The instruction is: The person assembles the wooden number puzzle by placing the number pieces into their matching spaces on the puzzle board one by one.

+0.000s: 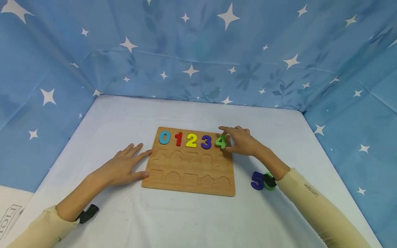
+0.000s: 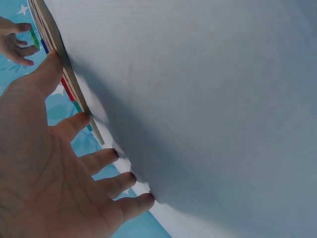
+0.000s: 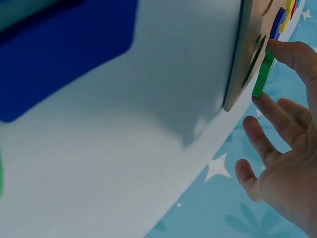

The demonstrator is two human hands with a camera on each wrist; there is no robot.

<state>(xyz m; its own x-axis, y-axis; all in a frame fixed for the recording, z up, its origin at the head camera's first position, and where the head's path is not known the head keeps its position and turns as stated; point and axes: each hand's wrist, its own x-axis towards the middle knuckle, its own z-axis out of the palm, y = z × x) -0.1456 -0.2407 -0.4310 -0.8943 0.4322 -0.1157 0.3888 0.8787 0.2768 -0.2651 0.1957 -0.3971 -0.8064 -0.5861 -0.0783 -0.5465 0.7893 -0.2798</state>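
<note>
Far left: blue star-patterned cloth [image 1: 43, 131] beside the white-covered table [image 1: 124, 113]. My left sleeve [image 1: 43, 229] is beige, a black device [image 1: 88, 213] at its cuff.

Left hand [image 1: 124, 168]: fingers spread, nothing gripped. Thumb and index tips touch the left edge of the wooden number board [image 1: 193, 169]; my other fingertips rest on the white cover, just beside it.

Board lies flat. Top row, left to right: light-blue 0 [image 1: 164, 137], red 1 [image 1: 178, 139], yellow 2 [image 1: 191, 140], purple-blue 3 [image 1: 206, 142]. Two rows of recesses below.

Green 4 [image 1: 221, 141] at the row's right end, pinched between thumb and index of my right hand [image 1: 243, 142], other fingers held off it. Cannot tell whether it touches its recess.

Right of the board, nearer me: purple-blue 5 [image 1: 257, 181] on the cover, next to a green piece [image 1: 270, 188], partly hidden by my right cuff's black device; its digit unclear.
</note>
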